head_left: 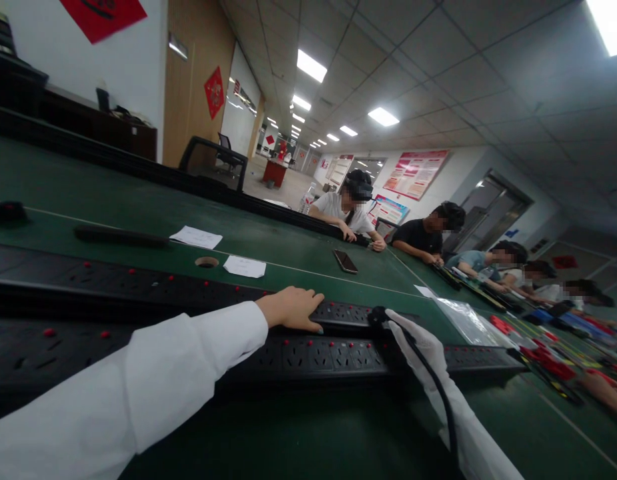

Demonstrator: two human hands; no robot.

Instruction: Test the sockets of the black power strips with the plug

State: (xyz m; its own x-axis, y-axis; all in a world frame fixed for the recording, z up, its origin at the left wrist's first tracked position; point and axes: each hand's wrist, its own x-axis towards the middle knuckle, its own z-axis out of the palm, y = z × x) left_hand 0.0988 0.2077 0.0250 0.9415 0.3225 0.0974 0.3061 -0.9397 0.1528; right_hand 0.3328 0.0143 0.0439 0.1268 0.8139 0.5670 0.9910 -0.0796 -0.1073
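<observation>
Two long black power strips with red indicator lights lie side by side across the table in the head view. My bare left hand rests flat on the far power strip, its fingers stretched out. My right hand, in a white glove, is closed on a black plug at the right part of the far strip. From the plug a black cable runs back along my right forearm. I cannot tell whether the plug's pins are in a socket. The near power strip passes below both hands.
Beyond the strips lie paper slips, a phone and a round table hole. A clear plastic bag and red-and-black parts are on the right. Several people sit along the table's far side.
</observation>
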